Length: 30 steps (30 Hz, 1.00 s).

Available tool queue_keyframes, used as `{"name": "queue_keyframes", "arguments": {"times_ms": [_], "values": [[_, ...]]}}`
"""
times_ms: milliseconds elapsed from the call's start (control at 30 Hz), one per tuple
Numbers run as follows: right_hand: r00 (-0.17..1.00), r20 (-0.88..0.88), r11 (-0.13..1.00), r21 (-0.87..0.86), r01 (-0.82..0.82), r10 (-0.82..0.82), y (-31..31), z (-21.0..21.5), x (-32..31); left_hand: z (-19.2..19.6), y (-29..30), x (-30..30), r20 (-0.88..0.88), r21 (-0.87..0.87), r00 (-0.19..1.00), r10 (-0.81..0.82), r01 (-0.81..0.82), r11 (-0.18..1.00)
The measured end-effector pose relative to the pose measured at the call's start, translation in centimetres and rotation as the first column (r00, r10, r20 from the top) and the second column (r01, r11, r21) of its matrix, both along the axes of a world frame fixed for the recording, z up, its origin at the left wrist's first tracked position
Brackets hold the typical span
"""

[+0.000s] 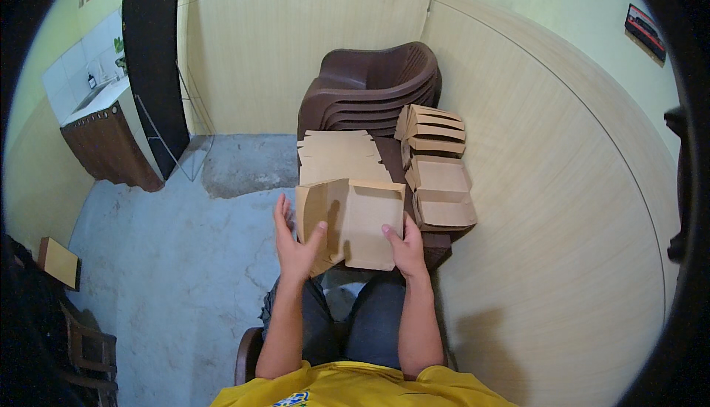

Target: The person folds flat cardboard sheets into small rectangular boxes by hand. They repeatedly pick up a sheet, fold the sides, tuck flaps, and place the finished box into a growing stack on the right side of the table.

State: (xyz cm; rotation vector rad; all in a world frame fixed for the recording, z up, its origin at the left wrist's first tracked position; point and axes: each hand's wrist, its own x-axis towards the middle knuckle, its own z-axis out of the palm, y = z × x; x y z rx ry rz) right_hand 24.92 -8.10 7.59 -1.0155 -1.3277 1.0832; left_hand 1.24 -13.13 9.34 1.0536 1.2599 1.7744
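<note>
A brown cardboard box (373, 222) with its lid unfolded is held over my lap. My right hand (408, 250) grips its right wall, thumb inside and fingers behind the side. My left hand (297, 250) is at the lid half (313, 215), fingers stretched and spread outside its left edge. The left thumb lies over the lid's inner face. Just beyond the box, flat cardboard blanks (340, 157) with notched edges lie on a dark brown chair seat.
Folded cardboard boxes (444, 189) stand to the right, with more boxes (436, 130) stacked behind. Stacked brown plastic chairs (370, 89) sit against the wall. An ironing board (151, 59) leans beside a sink counter (111, 122) at far left. A wooden chair (92, 348) is at lower left.
</note>
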Motion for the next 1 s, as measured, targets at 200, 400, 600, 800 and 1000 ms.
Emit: {"name": "queue_keyframes", "arguments": {"times_ms": [200, 400, 600, 800, 1000], "values": [[0.900, -0.388, 0.892, -0.310, -0.329, 0.197, -0.6, 1.0, 2.6, -3.1, -1.2, -5.0, 0.475, -0.107, 0.791, -0.385, 0.486, 0.867], [0.841, -0.463, 0.780, -0.403, -0.480, 0.278, -0.1, 0.9, 2.9, -8.2, -1.2, -5.1, 0.645, 0.095, 0.589, -0.487, 0.571, 0.816], [0.897, -0.311, 0.912, -0.163, -0.377, 0.315, 0.0, 0.1, -1.6, -8.6, -0.4, -0.1, 0.733, 0.209, 0.503, -0.457, 0.473, 0.856], [0.985, 0.171, 0.993, 0.103, -0.054, 0.036, 0.3, 1.6, -1.1, -5.8, 0.3, 0.4, 0.466, 0.079, 0.752, -0.466, 0.489, 0.869], [0.777, 0.388, 0.767, 0.615, 0.182, -0.496, 0.0, 1.4, -2.6, -2.7, -1.0, 3.5, -0.022, 0.073, 0.808, -0.588, 0.588, 0.805]]}}
